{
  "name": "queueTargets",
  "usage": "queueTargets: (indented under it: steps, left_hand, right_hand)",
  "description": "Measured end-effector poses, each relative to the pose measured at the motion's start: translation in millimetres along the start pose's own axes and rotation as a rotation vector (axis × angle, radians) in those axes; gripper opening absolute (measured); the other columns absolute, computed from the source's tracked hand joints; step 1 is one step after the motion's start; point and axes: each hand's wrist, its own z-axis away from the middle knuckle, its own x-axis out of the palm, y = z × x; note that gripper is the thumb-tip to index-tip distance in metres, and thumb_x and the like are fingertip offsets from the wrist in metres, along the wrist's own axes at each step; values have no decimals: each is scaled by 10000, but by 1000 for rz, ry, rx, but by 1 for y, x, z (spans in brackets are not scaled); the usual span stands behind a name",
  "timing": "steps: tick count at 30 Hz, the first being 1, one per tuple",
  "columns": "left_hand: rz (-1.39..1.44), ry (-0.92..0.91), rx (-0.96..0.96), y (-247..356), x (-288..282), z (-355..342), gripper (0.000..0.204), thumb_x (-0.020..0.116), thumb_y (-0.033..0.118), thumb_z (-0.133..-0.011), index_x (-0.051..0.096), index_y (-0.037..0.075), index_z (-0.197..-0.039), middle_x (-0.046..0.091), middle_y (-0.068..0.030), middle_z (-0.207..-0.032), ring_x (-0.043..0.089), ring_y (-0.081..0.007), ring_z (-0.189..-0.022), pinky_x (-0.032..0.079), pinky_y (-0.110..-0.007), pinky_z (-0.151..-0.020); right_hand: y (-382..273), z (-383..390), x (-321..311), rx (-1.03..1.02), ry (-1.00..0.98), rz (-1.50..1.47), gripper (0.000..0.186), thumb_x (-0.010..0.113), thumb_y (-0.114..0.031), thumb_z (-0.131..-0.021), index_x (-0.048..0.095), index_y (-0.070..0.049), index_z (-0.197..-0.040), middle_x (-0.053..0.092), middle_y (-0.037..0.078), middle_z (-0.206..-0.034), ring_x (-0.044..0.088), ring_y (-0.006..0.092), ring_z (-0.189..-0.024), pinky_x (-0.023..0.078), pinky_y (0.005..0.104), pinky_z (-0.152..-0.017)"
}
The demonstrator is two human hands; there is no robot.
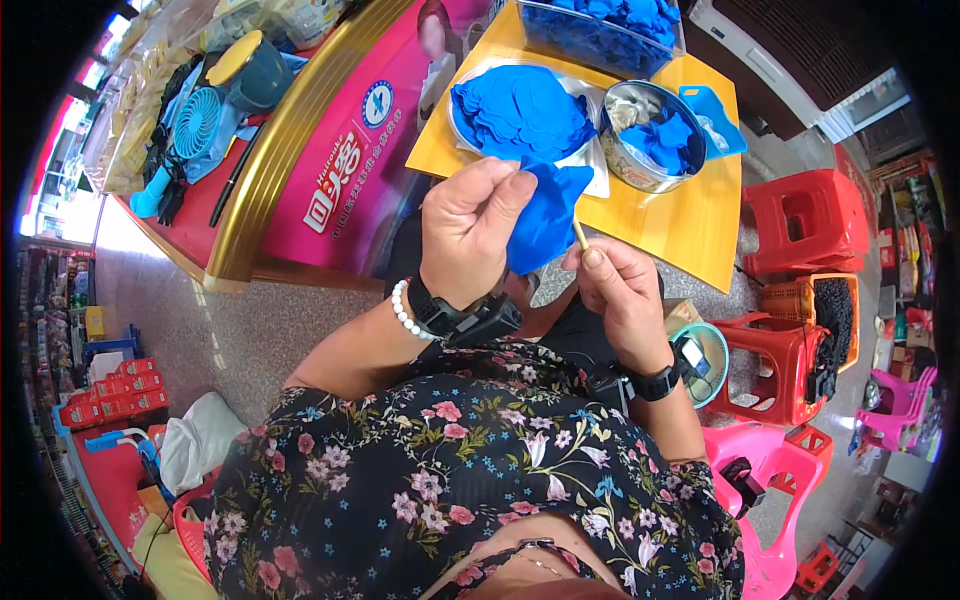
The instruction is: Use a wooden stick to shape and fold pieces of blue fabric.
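Note:
My left hand [470, 225] pinches a blue petal-shaped piece of soft material [543, 225] between thumb and finger, in front of me. My right hand [615, 300] grips a thin pale stick [581, 236], whose upper end touches or lies very near the blue piece. Just beyond my hands, a white plate [592, 175] holds a heap of blue cut pieces [520, 105]. To its right stands a round tub [643, 180] with blue and whitish pieces inside, beside a blue plastic basket [727, 138]. A clear box of blue pieces [600, 40] sits at the back of the yellow tabletop [680, 235].
A pink, gold-edged counter [240, 230] at left carries a blue fan [200, 122] and bags. Red stools [800, 215], a pink chair [760, 510] and a teal basket with a device [705, 390] stand at right. A white sack [200, 440] lies lower left.

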Motion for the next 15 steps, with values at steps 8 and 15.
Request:
queueTargets:
  steps: [8,15]
  left_hand:
    - [144,22,-104,0,3,4,158,567,149,-933,625,17,-868,513,69,-684,421,0,-616,327,-170,-536]
    - [345,3,-235,15,15,2,80,592,74,-903,616,9,-944,617,20,-820,544,-25,-767,448,-183,-660]
  right_hand:
    - [2,3,-5,44,-17,-158,266,509,-245,-961,630,-17,-895,433,-72,-600,328,20,-518,242,191,-465]
    - [0,-1,-4,25,30,-159,263,505,-236,-962,625,-11,-898,424,-72,-595,319,18,-518,233,195,-463]
